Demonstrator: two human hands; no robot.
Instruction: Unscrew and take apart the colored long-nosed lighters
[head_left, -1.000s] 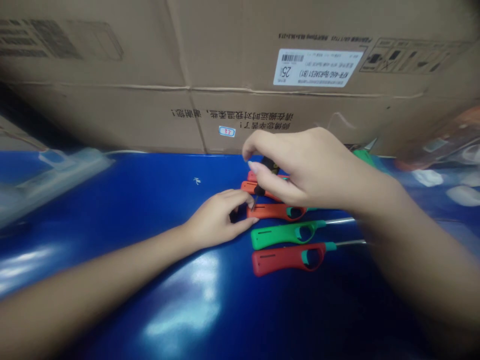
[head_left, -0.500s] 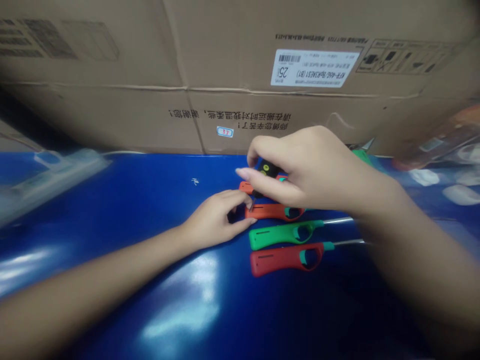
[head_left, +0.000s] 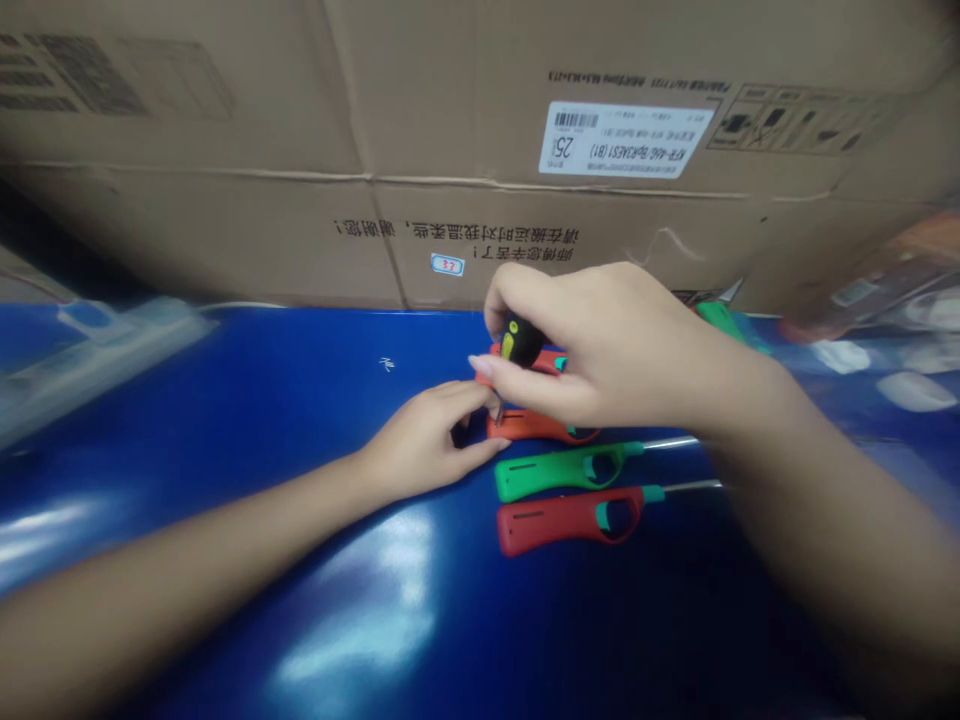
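Note:
A black-and-yellow screwdriver [head_left: 523,343] is in my right hand [head_left: 607,345], its handle pinched between thumb and fingers. The metal shaft points down at the butt end of an orange long-necked lighter [head_left: 529,424]. My left hand [head_left: 427,440] has its thumb and fingers closed around that same end, steadying it on the blue surface. Below it lie a green lighter [head_left: 544,473] and a red lighter [head_left: 559,524], side by side with metal necks to the right. Behind the screwdriver, another reddish lighter [head_left: 553,361] is mostly covered by my right hand.
A big cardboard box [head_left: 285,240] with upside-down print walls off the back of the blue table [head_left: 300,370]. Clear plastic packaging [head_left: 97,355] sits at left. Past my right wrist are a green item [head_left: 724,322] and blurred white pieces [head_left: 911,390].
The screwdriver handle has turned in my right hand, so its yellow marks face differently. My right fingers have shifted slightly left. My left hand keeps its place on the orange lighter.

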